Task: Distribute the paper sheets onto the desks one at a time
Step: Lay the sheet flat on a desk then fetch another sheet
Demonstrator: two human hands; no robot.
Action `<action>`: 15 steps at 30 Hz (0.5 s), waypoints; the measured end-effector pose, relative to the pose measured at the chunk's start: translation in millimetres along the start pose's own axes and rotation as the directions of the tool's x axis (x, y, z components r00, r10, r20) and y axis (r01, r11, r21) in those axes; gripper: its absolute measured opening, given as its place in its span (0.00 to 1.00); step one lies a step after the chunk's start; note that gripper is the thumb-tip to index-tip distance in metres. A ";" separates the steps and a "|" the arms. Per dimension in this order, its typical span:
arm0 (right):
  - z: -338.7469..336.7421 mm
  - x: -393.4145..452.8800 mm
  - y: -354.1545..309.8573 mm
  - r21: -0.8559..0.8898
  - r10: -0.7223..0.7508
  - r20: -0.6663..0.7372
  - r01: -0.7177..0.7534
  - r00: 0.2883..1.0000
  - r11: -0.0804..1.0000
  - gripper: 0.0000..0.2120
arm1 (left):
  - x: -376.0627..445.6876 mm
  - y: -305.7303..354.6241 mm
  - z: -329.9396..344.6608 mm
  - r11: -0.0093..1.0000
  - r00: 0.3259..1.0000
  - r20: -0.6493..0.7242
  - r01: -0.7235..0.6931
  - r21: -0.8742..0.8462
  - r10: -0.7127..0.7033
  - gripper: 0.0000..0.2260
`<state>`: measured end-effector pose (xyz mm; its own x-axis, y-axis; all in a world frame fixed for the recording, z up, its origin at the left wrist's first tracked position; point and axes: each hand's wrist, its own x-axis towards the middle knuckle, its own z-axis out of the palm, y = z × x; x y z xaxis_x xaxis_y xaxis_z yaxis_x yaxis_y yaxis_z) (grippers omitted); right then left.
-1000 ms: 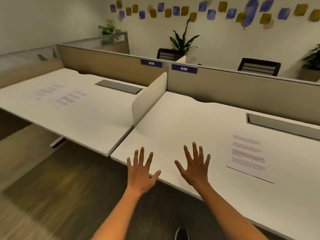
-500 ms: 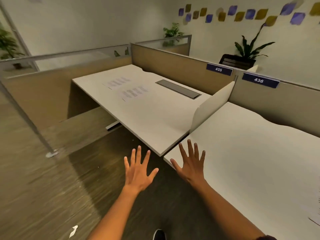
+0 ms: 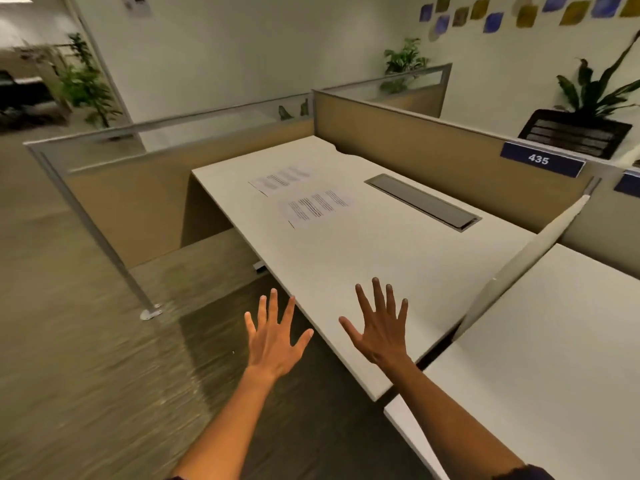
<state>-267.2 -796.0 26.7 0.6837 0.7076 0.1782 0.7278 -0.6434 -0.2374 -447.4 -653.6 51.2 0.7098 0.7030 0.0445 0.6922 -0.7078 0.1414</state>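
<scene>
The left hand (image 3: 273,337) is held out flat, fingers spread and holding nothing, over the floor (image 3: 86,375) just off the near edge of the left bench (image 3: 398,271). On the far half of that bench lie two printed paper sheets: the far sheet (image 3: 280,179) and, just right and nearer, the near sheet (image 3: 317,207), close together. The right hand (image 3: 381,332) is likewise spread and empty, above the near corner of the same bench. Right of a divider panel (image 3: 519,268) stands the right bench (image 3: 554,341).
</scene>
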 end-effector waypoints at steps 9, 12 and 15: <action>46.1 98.2 -34.4 0.000 0.024 0.066 -0.024 0.998 1.000 0.42 | 94.2 -59.0 23.0 0.998 0.996 0.072 0.056 -0.039 -0.053 0.38; 64.0 137.5 -53.0 -0.002 0.070 0.085 -0.070 0.994 0.998 0.41 | 144.2 -82.4 30.8 0.998 0.996 0.082 0.031 -0.051 -0.027 0.37; 74.3 179.9 -71.8 0.003 0.130 0.079 -0.130 0.988 0.991 0.41 | 199.4 -104.6 30.3 0.998 0.996 0.082 -0.024 -0.060 0.029 0.37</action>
<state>-200.3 -600.8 4.8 0.7659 0.6391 0.0702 0.6324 -0.7292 -0.2616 -374.3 -441.5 15.3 0.7380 0.6740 -0.0323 0.6656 -0.7192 0.1993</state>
